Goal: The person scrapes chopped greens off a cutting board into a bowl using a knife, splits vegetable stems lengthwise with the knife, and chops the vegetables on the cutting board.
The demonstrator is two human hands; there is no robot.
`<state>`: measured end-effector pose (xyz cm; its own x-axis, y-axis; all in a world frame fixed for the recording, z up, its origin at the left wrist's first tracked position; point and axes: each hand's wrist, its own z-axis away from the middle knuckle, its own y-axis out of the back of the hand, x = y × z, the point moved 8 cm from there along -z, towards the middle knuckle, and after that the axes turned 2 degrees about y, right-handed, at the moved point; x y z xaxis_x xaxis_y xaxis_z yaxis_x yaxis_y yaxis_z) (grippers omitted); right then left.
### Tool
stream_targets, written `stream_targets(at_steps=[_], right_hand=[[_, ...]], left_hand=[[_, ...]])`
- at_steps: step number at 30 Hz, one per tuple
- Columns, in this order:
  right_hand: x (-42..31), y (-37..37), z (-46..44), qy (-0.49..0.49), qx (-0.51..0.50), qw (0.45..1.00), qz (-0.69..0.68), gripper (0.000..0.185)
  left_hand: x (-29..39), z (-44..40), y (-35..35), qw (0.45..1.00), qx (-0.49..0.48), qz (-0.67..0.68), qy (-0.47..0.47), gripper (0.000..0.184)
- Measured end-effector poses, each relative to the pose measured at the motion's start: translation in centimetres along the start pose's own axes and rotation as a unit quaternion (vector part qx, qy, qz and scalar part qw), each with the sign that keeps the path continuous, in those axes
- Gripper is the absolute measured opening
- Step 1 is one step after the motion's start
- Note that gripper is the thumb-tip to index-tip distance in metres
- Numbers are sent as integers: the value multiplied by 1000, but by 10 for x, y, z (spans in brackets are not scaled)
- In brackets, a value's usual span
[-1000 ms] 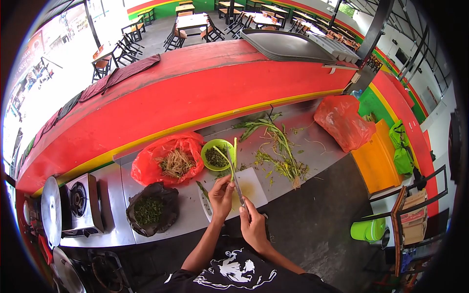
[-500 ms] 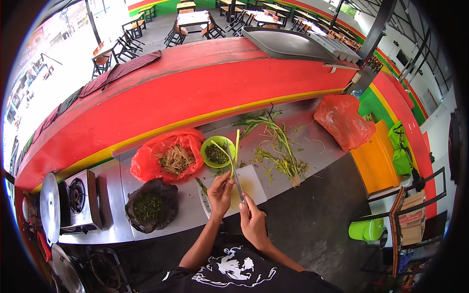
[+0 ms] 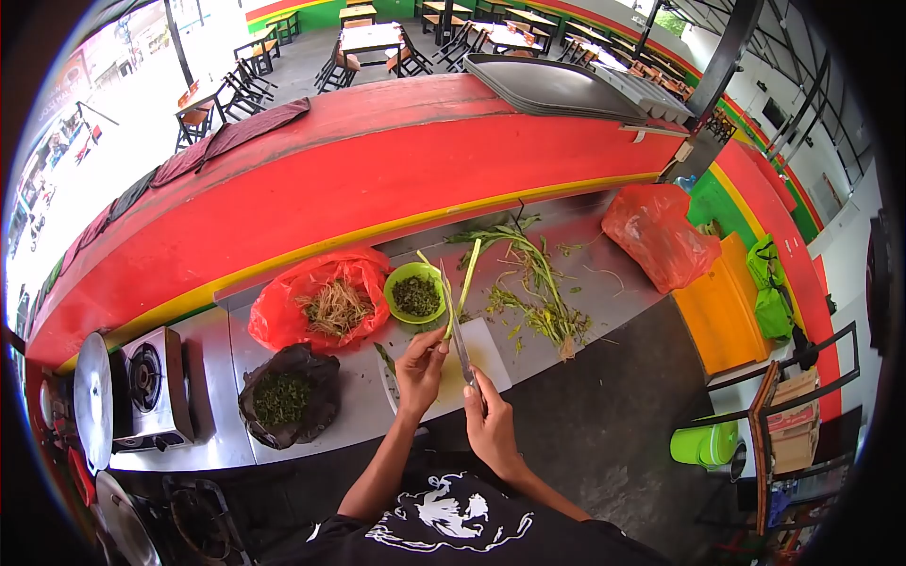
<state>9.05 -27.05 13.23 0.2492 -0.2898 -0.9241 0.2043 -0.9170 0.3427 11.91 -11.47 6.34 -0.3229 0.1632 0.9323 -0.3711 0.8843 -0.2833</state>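
In the head view, the left hand (image 3: pixel 421 370) pinches the pale green stalks (image 3: pixel 464 283) between thumb and fingers, above the cutting board (image 3: pixel 483 354). The right hand (image 3: pixel 490 424), at the left hand's four o'clock, has its fingers wrapped round the handle of a knife (image 3: pixel 457 328), its blade against the stalks. At eleven o'clock from the left hand sits the green bowl (image 3: pixel 415 291) of chopped greens; leafy stems (image 3: pixel 540 278) lie at two o'clock, and a black bag (image 3: pixel 288 396) at nine.

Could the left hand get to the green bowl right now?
Probably yes: the green bowl sits just beyond the left hand, with nothing tall between them, though its fingers are busy holding a green stalk.
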Motion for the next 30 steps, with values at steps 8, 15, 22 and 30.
stream_targets(at_steps=[8,15,22,30], right_hand=[[6,-1,3,-6,-9,1000,-1,39],[4,5,1,-14,14,1000,-12,38],[10,2,6,-17,1,999,-30,38],[20,3,8,-45,-11,997,-59,39]], left_hand=[[-12,2,4,997,59,30,40,25],[-1,3,-7,999,-3,20,44,24],[-4,5,-1,999,7,8,44,23],[-16,2,-5,997,35,34,64,24]])
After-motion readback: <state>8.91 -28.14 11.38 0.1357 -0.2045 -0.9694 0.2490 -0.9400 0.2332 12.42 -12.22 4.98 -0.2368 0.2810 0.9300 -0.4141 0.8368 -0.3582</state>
